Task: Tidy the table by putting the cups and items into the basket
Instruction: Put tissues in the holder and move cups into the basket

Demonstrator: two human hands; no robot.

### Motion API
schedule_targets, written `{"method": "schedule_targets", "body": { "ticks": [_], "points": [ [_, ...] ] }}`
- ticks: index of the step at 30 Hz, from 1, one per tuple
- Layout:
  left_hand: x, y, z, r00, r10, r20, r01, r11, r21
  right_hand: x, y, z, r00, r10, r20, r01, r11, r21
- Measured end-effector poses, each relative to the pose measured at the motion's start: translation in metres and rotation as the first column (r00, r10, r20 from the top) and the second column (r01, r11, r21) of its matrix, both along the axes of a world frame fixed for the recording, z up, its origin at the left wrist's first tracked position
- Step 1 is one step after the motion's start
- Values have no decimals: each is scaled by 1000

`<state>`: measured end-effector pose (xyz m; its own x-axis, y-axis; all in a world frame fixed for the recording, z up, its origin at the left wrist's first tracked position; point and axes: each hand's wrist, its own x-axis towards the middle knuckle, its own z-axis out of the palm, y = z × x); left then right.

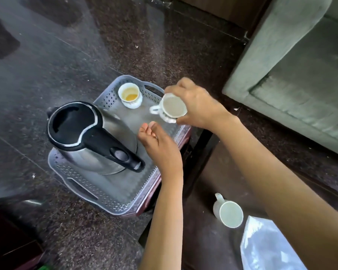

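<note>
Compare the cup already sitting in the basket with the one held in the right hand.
The cup in the basket stands free on the grey basket floor; the held cup is gripped by the right hand above it. The standing cup holds a little amber liquid; the held cup looks empty. Both are small, white and upright.

1. Clear plastic bag (269, 248): cut off by bottom edge.
2. Grey perforated plastic basket (105, 193): floor partly hidden under steel kettle with black lid (86, 133).
3. Small white cup (173, 109) in right hand (195, 104): motion-blurred; far side hidden by fingers.
</note>
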<state>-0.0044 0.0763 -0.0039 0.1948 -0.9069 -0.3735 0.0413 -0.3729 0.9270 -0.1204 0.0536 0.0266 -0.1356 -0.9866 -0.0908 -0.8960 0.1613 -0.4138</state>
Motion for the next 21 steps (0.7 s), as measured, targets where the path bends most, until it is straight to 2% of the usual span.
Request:
{"method": "schedule_targets", "body": {
  "ticks": [2,3,5,7,11,21],
  "points": [
    [4,-8,-4,1000,4,15,-5,999,42,8,-20,-6,952,142,-270,-123,989,86],
    [5,-11,-6,1000,0,30,-2,998,66,12,-29,-11,913,197,-357,-170,980,107],
    [8,-18,-11,998,-19,62,12,994,111,19,-43,-19,852,289,-437,-260,957,127],
    [11,-25,-18,995,-63,78,50,987,155,21,-57,-29,810,357,-465,-323,934,155],
    [13,-37,-34,994,-91,58,77,975,210,24,-77,-47,784,400,-475,-354,916,188],
    [10,-43,-41,978,-181,103,168,978,122,29,-98,-61,796,364,-484,-332,931,153]
  ]
}}
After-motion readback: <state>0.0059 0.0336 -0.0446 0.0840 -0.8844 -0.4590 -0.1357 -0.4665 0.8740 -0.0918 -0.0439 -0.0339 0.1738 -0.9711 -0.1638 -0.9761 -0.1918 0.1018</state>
